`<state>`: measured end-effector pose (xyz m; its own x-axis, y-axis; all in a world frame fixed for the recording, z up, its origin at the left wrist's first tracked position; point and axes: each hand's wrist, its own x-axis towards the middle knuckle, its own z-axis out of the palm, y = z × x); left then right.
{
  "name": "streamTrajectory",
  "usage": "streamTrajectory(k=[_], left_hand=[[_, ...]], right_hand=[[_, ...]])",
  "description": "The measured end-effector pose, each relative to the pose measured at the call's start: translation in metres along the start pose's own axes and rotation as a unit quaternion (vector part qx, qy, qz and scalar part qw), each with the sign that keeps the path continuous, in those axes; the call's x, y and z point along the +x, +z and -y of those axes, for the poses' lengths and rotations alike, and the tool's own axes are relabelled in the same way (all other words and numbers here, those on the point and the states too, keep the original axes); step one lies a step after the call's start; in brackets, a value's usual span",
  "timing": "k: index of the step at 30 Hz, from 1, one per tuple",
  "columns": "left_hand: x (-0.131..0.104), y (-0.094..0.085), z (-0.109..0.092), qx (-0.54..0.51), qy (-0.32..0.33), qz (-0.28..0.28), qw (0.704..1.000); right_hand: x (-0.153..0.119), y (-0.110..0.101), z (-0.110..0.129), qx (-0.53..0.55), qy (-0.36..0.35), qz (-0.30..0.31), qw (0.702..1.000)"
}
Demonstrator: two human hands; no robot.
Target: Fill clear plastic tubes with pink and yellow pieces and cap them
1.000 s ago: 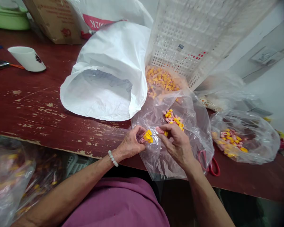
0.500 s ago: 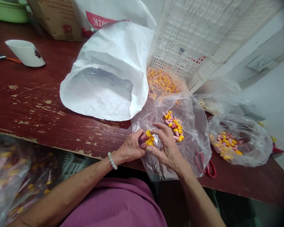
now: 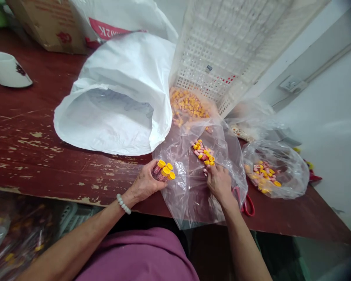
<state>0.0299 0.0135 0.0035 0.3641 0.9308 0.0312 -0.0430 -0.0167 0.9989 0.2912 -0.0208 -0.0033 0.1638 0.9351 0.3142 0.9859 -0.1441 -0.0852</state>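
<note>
My left hand (image 3: pixel 148 181), with a pale bead bracelet at the wrist, is closed around several small pink-and-red patterned tubes with round yellow tops (image 3: pixel 165 171). The yellow ends stick out between thumb and fingers, over the edge of a clear plastic bag (image 3: pixel 183 195). My right hand (image 3: pixel 219 181) reaches down at the near side of a loose pile of the same yellow-topped tubes (image 3: pixel 203 151) on the clear plastic. Its fingers are bent together at the pile, and what lies between their tips is hidden.
A white sack (image 3: pixel 117 136) lies with its mouth towards me. Behind the pile, more yellow-topped pieces (image 3: pixel 190 103) lie below a white plastic crate (image 3: pixel 210 50). Rightward are red-handled scissors (image 3: pixel 249 206) and a clear bag of tubes (image 3: pixel 294 168). A white cup (image 3: pixel 7 70) stands left.
My hands, close together at the tubes before, have moved apart. The left hand keeps the tubes; the right has gone to the pile. The view has turned rightward.
</note>
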Motion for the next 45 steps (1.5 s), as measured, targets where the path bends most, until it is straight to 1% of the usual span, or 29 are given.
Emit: streamTrajectory(k=[1,3,5,6,8,9,10,11,12,14,15,17,19,21,24,27,30,32,35,37,39,42,45], left_hand=[[0.0,0.0,-0.001,-0.017,-0.006,0.0,1.0],[0.0,0.001,0.001,-0.03,-0.006,-0.001,1.0],[0.001,0.002,0.005,-0.012,0.011,-0.003,1.0],[0.002,0.003,0.007,0.008,0.024,-0.005,1.0],[0.002,0.003,0.008,0.063,0.053,-0.007,0.997],[0.002,0.003,0.008,0.093,0.065,-0.005,0.994],[0.001,0.003,0.006,0.122,0.075,-0.001,0.99],[0.0,0.003,0.004,0.148,0.083,0.004,0.986],[-0.001,0.003,0.001,0.171,0.09,0.008,0.981],[-0.004,0.002,-0.003,0.207,0.105,0.012,0.973],[-0.005,0.002,-0.004,0.219,0.114,0.012,0.969],[-0.006,0.002,-0.004,0.233,0.132,0.015,0.963],[-0.007,0.002,-0.003,0.237,0.146,0.02,0.96],[-0.007,0.002,-0.003,0.232,0.15,0.024,0.961],[-0.007,0.001,-0.004,0.21,0.129,0.029,0.969],[-0.008,0.001,-0.005,0.183,0.096,0.025,0.978],[-0.008,0.003,-0.005,0.143,0.087,0.023,0.986],[-0.007,0.006,-0.005,0.092,0.076,0.027,0.992],[-0.005,0.01,-0.005,0.018,0.039,0.015,0.999],[-0.003,0.011,-0.005,-0.005,0.017,-0.006,1.0],[-0.002,0.009,-0.005,-0.031,-0.002,-0.019,0.999],[-0.003,0.003,-0.006,-0.099,-0.039,-0.019,0.994],[-0.01,-0.009,-0.01,-0.185,-0.081,-0.031,0.979]], right_hand=[[-0.001,0.006,-0.011,-0.029,0.003,0.018,0.999],[-0.003,0.015,-0.025,-0.026,-0.004,0.036,0.999],[-0.003,0.015,-0.024,0.041,-0.005,0.011,0.999],[-0.004,0.011,-0.018,0.093,0.002,-0.01,0.996],[-0.006,-0.005,0.003,0.219,0.014,-0.032,0.975],[-0.007,-0.016,0.017,0.281,0.01,-0.026,0.959],[-0.009,-0.028,0.033,0.334,-0.005,-0.008,0.943],[-0.011,-0.041,0.048,0.366,-0.033,0.006,0.93],[-0.012,-0.052,0.063,0.381,-0.071,0.001,0.922],[-0.014,-0.07,0.089,0.375,-0.153,-0.006,0.914],[-0.014,-0.075,0.098,0.363,-0.19,-0.006,0.912],[-0.013,-0.079,0.111,0.34,-0.251,0.019,0.906],[-0.011,-0.078,0.117,0.32,-0.291,0.045,0.901],[-0.009,-0.077,0.117,0.303,-0.31,0.044,0.9],[-0.01,-0.076,0.114,0.279,-0.298,0.006,0.913],[-0.016,-0.073,0.112,0.227,-0.276,0.005,0.934],[-0.025,-0.061,0.117,0.149,-0.282,0.016,0.948],[-0.03,-0.048,0.124,0.129,-0.279,0.001,0.951],[-0.034,-0.032,0.136,0.146,-0.261,-0.052,0.953],[-0.033,-0.026,0.142,0.161,-0.263,-0.069,0.949],[-0.031,-0.025,0.147,0.167,-0.269,-0.054,0.947],[-0.026,-0.029,0.15,0.169,-0.253,-0.022,0.952],[-0.023,-0.035,0.148,0.236,-0.234,-0.011,0.943]])
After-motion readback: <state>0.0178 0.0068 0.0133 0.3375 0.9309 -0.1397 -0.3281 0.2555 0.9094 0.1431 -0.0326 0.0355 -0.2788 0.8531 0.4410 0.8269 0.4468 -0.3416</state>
